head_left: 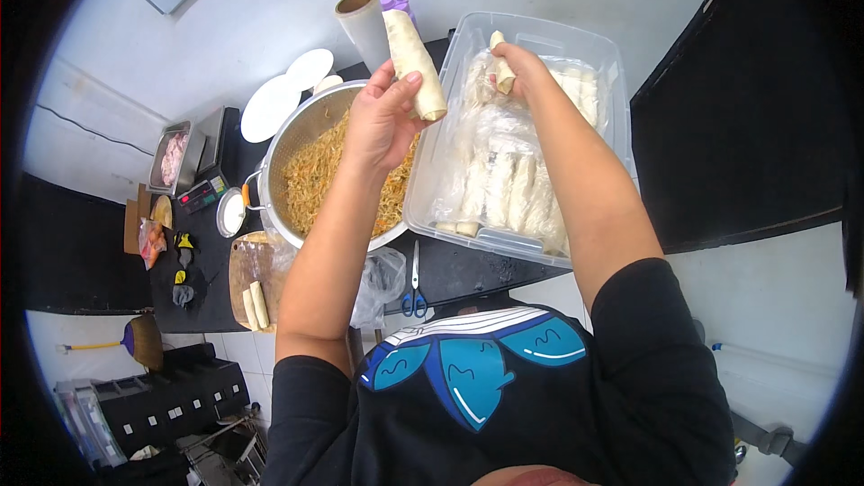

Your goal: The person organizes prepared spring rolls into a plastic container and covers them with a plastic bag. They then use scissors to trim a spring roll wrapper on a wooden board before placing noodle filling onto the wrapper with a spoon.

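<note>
My left hand (388, 108) grips an uncooked spring roll (413, 64), held up above the right rim of a perforated metal colander (273, 169). Stir-fried noodles (317, 162) with bits of carrot fill the colander. Over the far half of a clear plastic bin (422, 199), my right hand (518, 71) holds a second spring roll (503, 74) between thumb and fingers. Inside the bin lie several rolls (499, 182) in rows, with clear plastic film (503, 125) over and between them. My right hand hides part of the rolls beneath it.
Two more rolls (255, 306) rest on a wooden board (243, 263) at the left. Blue-handled scissors (414, 297) and a plastic bag (379, 283) lie near the table's front edge. Behind the colander are a film roll (361, 27) and white plates (270, 108). A scale (206, 192) stands left.
</note>
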`<move>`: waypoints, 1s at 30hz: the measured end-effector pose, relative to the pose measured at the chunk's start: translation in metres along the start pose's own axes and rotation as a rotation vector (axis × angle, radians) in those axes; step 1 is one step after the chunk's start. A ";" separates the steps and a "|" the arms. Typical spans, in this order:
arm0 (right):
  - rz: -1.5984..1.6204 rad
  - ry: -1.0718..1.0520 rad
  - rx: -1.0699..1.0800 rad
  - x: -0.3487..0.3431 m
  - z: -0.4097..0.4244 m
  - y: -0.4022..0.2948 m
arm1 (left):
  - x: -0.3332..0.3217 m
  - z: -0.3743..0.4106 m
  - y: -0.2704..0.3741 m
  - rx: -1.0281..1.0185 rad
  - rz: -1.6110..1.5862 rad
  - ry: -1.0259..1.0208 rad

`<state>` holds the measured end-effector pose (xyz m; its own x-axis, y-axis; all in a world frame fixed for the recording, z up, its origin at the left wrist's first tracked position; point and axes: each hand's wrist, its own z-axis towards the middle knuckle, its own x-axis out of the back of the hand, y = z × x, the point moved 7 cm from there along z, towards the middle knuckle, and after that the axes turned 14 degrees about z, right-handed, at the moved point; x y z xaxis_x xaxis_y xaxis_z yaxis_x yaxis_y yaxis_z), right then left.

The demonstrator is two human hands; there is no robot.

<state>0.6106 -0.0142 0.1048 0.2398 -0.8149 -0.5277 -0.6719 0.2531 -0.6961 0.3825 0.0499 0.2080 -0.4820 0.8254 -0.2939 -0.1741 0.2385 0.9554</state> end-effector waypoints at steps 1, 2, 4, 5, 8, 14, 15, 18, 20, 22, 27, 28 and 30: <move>-0.096 0.020 0.033 -0.001 0.001 -0.001 | 0.002 -0.002 0.001 -0.003 -0.002 0.000; -0.191 0.040 0.066 -0.003 0.002 -0.002 | 0.003 -0.003 0.001 -0.005 -0.004 -0.004; -0.314 0.062 0.113 -0.006 0.007 -0.001 | 0.007 -0.004 0.000 -0.008 -0.012 -0.013; -0.340 0.062 0.126 -0.009 0.009 0.001 | 0.008 -0.005 0.000 -0.013 -0.012 -0.015; -0.535 0.060 0.154 -0.012 0.029 0.005 | 0.010 -0.008 -0.001 -0.019 -0.019 -0.021; -0.803 0.077 0.209 -0.034 0.027 0.005 | 0.016 -0.017 -0.001 -0.005 -0.005 0.024; -0.817 0.089 0.201 -0.033 0.026 0.004 | 0.016 -0.017 -0.002 -0.001 0.003 0.017; -0.831 0.020 0.240 -0.029 0.035 0.004 | 0.015 -0.015 -0.005 0.008 0.022 0.007; -0.909 0.007 0.234 -0.024 0.041 0.004 | 0.011 -0.012 -0.006 0.014 0.028 0.001; -0.976 -0.016 0.235 -0.023 0.044 0.005 | 0.006 -0.010 -0.006 0.025 0.030 -0.006; -1.161 -0.115 0.201 -0.030 0.031 0.001 | -0.013 0.002 -0.006 0.076 0.006 -0.056; -1.184 -0.123 0.225 -0.033 0.023 -0.006 | -0.016 0.006 -0.008 0.085 -0.001 -0.069; -1.227 -0.134 0.273 -0.038 0.006 -0.023 | -0.021 0.014 -0.011 0.081 -0.004 -0.061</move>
<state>0.6213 0.0144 0.1378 0.6810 -0.5341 0.5009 0.2045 -0.5181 -0.8305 0.4065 0.0366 0.2041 -0.4278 0.8535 -0.2975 -0.1044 0.2802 0.9542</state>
